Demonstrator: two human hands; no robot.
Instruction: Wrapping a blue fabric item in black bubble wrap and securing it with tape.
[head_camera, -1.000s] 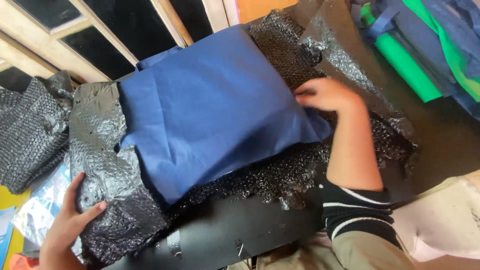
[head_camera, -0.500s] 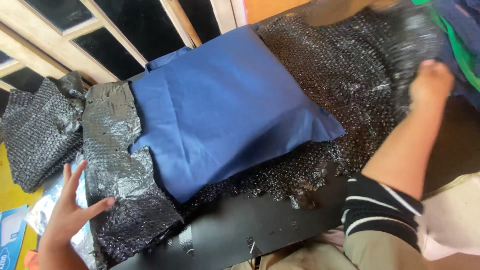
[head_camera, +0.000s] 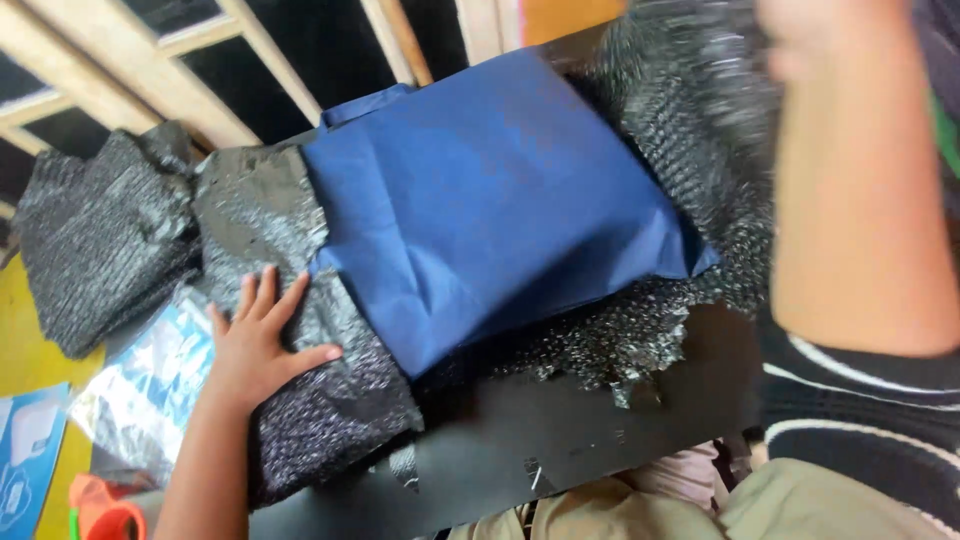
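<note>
Your left hand (head_camera: 262, 345) stays spread flat on the crinkled black bubble wrap (head_camera: 300, 400), just left of the dark blue fabric-wrapped flat parcel (head_camera: 500, 210). Your right hand (head_camera: 800, 40) has lifted the wrap's far flap; its grip is blurred, I cannot tell.

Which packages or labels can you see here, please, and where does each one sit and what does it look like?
Blue bag: centre, flat, squarish, lying on black bubble wrap.
Clear plastic packet: lower left, by the left hand, shiny, crumpled, with pale blue showing.
Printed card: bottom left corner, blue with white shapes.
No screens or signs.
</note>
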